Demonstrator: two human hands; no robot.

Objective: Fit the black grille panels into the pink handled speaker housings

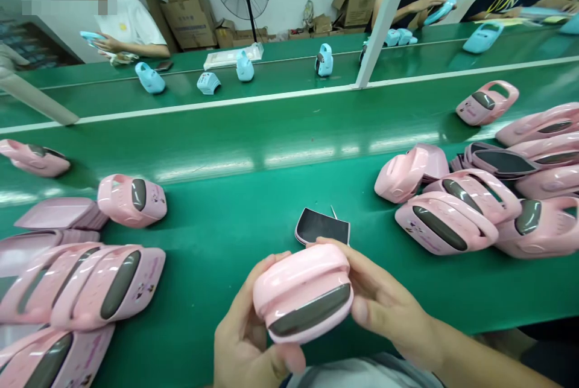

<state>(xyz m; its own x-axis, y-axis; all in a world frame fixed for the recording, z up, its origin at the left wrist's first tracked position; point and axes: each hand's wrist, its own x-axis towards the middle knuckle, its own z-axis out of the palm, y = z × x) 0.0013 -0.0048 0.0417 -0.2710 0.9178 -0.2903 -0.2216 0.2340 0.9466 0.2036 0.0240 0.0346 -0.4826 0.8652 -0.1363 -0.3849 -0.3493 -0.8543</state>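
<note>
Both my hands are closed around one pink plastic housing (303,291) with a raised handle and a dark glossy window. My left hand (253,327) grips its left end, the thumb along the lower edge. At the right end, my right hand (384,297) has its thumb against the side and its fingers behind. Just beyond them a curved panel (322,226) with a dark inner face lies on the green table (235,213). What is on the underside of the held housing is hidden.
Pink housings (113,285) and stacked pale panels (61,213) lie at the left. More pink housings (446,225) crowd the right side, beside dark-faced panels (497,159). Across a conveyor, light-blue housings (244,66) stand before several people. A white post (382,20) rises between.
</note>
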